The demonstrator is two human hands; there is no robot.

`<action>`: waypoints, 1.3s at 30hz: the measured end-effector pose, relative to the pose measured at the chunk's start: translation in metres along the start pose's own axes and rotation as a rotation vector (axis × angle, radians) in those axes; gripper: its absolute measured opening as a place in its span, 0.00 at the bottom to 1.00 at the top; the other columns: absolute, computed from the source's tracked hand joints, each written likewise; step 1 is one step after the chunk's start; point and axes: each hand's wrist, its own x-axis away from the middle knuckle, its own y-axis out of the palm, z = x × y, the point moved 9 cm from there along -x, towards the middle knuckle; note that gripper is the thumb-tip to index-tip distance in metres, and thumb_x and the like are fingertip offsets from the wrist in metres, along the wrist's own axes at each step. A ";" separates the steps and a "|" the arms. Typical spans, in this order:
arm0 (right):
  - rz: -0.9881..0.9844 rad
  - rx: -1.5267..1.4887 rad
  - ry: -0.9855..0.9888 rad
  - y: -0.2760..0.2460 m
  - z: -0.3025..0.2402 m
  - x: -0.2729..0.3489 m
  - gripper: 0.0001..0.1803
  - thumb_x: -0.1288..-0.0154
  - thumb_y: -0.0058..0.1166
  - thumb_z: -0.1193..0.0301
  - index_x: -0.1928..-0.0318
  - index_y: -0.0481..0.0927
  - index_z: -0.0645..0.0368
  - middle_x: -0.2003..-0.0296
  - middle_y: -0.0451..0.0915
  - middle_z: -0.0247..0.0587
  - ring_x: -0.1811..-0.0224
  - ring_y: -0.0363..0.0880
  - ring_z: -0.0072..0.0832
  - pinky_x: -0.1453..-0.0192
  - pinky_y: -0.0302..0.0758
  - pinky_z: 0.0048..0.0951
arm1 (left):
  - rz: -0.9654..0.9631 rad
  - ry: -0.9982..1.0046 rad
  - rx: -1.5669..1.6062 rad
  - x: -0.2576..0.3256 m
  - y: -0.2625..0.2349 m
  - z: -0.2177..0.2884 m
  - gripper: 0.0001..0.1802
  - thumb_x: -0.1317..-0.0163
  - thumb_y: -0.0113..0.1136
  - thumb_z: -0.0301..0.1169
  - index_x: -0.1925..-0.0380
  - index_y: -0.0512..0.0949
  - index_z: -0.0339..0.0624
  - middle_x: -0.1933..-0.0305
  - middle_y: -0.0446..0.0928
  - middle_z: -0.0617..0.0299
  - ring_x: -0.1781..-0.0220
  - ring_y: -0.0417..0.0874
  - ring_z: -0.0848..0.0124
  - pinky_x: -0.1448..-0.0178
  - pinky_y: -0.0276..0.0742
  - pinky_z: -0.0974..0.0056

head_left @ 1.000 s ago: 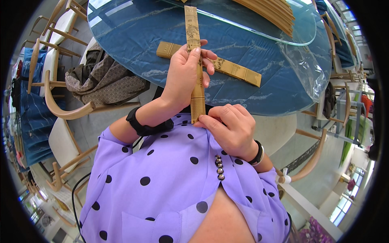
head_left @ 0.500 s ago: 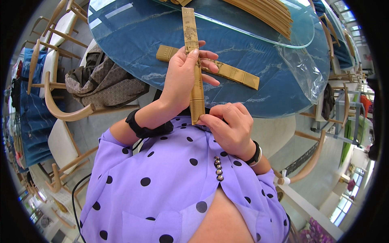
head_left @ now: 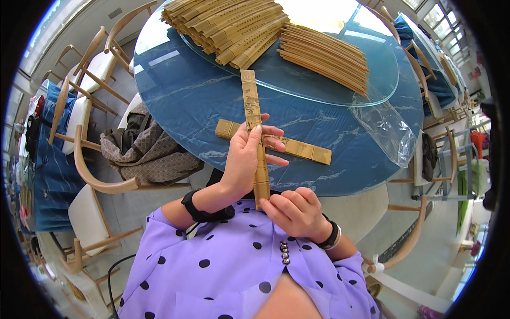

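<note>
A long gold paper chopstick sleeve with dark print lies upright across my left hand. The left thumb presses on its middle, and the fingers spread out behind it. At the sleeve's near end, my right hand pinches the lower corner between thumb and fingertips, with the other fingers curled in. Whether a chopstick is inside the sleeve cannot be seen. Beyond my left hand, more gold sleeves lie slantwise on the blue table, partly hidden by the hand.
On the round glass turntable rest a large pile of gold sleeves and a stack of wooden chopsticks. A clear plastic bag lies at the right of the table. A chair with a patterned bag stands at left.
My view has tilted up, so the sleeve pile and chopstick stack now show more fully. Both hands keep the same hold on the sleeve.
</note>
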 end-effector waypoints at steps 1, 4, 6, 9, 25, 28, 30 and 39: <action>-0.015 -0.006 0.021 0.000 0.001 0.000 0.08 0.35 0.62 0.71 0.55 0.84 0.53 0.62 0.78 0.26 0.66 0.76 0.19 0.55 0.68 0.27 | -0.010 0.015 -0.004 0.000 0.001 0.002 0.20 0.17 0.38 0.33 0.32 0.63 0.37 0.48 0.79 0.52 0.56 0.85 0.71 0.61 0.93 0.59; 0.002 -0.001 0.046 -0.003 0.006 -0.001 0.09 0.36 0.63 0.69 0.56 0.84 0.53 0.61 0.79 0.27 0.66 0.77 0.20 0.54 0.69 0.28 | 0.029 -0.025 -0.013 0.004 0.007 0.004 0.19 0.18 0.39 0.31 0.32 0.63 0.36 0.51 0.77 0.55 0.64 0.81 0.75 0.65 0.91 0.63; 0.036 -0.102 0.080 -0.005 0.015 -0.004 0.11 0.38 0.67 0.67 0.57 0.84 0.54 0.62 0.79 0.28 0.66 0.78 0.22 0.55 0.70 0.28 | -0.060 0.015 0.005 -0.001 0.009 0.010 0.19 0.17 0.37 0.32 0.32 0.61 0.37 0.55 0.75 0.58 0.70 0.75 0.79 0.73 0.84 0.69; 0.091 -0.269 0.164 -0.007 0.032 -0.016 0.15 0.43 0.72 0.66 0.57 0.84 0.56 0.65 0.80 0.31 0.66 0.78 0.25 0.58 0.72 0.29 | -0.137 0.135 -0.130 -0.007 0.019 0.056 0.22 0.17 0.41 0.31 0.27 0.62 0.41 0.57 0.72 0.66 0.73 0.65 0.85 0.77 0.67 0.77; -0.180 -0.059 0.512 -0.022 0.156 0.013 0.08 0.42 0.70 0.70 0.67 0.82 0.57 0.69 0.79 0.37 0.66 0.78 0.38 0.60 0.72 0.37 | 0.174 0.626 -2.268 -0.353 -0.054 0.310 0.26 0.19 0.43 0.45 0.25 0.68 0.60 0.37 0.70 0.37 0.34 0.72 0.43 0.27 0.66 0.49; -0.205 -0.035 0.550 -0.023 0.182 0.014 0.08 0.40 0.69 0.70 0.66 0.82 0.58 0.69 0.79 0.38 0.66 0.78 0.39 0.60 0.73 0.38 | 0.212 0.541 -2.270 -0.370 -0.072 0.307 0.28 0.19 0.39 0.52 0.25 0.67 0.60 0.31 0.67 0.39 0.27 0.64 0.43 0.22 0.58 0.47; -0.206 -0.041 0.561 -0.022 0.197 0.010 0.09 0.40 0.69 0.69 0.66 0.82 0.59 0.69 0.79 0.39 0.65 0.79 0.40 0.60 0.75 0.39 | 0.234 0.514 -2.315 -0.367 -0.067 0.301 0.29 0.19 0.38 0.53 0.25 0.67 0.60 0.30 0.67 0.40 0.26 0.63 0.45 0.21 0.57 0.47; -0.238 0.185 0.417 0.024 0.290 -0.022 0.08 0.37 0.66 0.69 0.62 0.83 0.60 0.62 0.79 0.41 0.51 0.79 0.39 0.48 0.80 0.39 | 0.187 1.012 -2.175 -0.270 -0.016 0.291 0.29 0.21 0.48 0.49 0.30 0.72 0.41 0.38 0.73 0.50 0.33 0.69 0.52 0.25 0.63 0.51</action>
